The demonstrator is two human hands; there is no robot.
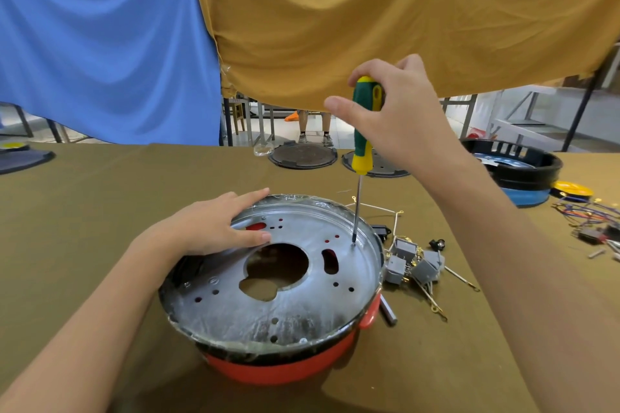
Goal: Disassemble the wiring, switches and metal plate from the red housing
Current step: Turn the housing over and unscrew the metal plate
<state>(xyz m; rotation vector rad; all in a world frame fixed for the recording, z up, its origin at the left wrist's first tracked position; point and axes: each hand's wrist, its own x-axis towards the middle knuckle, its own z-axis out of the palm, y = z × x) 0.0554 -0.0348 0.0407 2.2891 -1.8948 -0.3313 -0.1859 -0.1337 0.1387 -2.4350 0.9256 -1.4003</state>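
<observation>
The red housing [281, 369] stands on the table in front of me, with a round grey metal plate [235, 308] set in its top. The plate has a large centre hole and several small ones. My left hand [214, 228] rests flat on the plate's far left rim, fingers straight. My right hand [389, 114] grips the green and yellow screwdriver [363, 141] upright; its tip sits on a screw at the plate's right side. Grey switches with loose wiring [412, 261] lie on the table just right of the housing.
A small metal rod [388, 312] lies by the housing's right handle. Two dark round lids [302, 156] sit at the table's far edge. A black and blue housing [523, 174] and a tangle of coloured wires [590, 214] are at the far right. Cloths hang behind.
</observation>
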